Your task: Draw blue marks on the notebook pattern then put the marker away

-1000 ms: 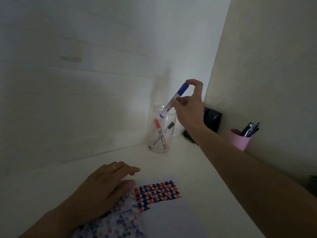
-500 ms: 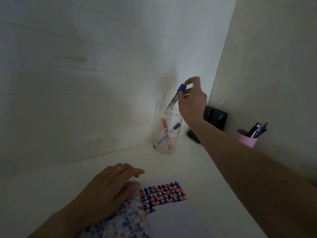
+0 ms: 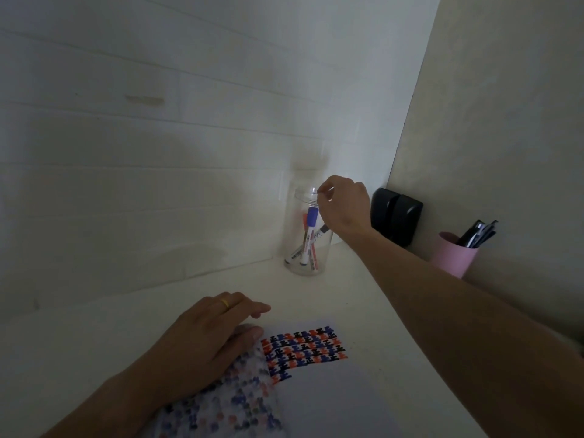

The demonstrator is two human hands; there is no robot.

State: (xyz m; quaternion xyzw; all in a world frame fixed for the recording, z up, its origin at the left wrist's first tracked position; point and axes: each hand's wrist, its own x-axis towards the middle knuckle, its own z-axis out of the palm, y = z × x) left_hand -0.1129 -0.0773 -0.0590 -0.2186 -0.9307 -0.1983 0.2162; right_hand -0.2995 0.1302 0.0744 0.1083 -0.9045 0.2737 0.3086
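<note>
The tabletop carries the notebook, its pattern just right of the left hand. The left hand lies flat on the left page, fingers loosely spread. The right hand hovers at the jar rim, fingertips curled together, gripping nothing. The blue marker stands inside the jar, below the right hand, among other markers.

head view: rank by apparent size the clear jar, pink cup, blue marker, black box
1. clear jar
2. black box and pink cup, too alike to rank
3. blue marker, inside the jar
</note>
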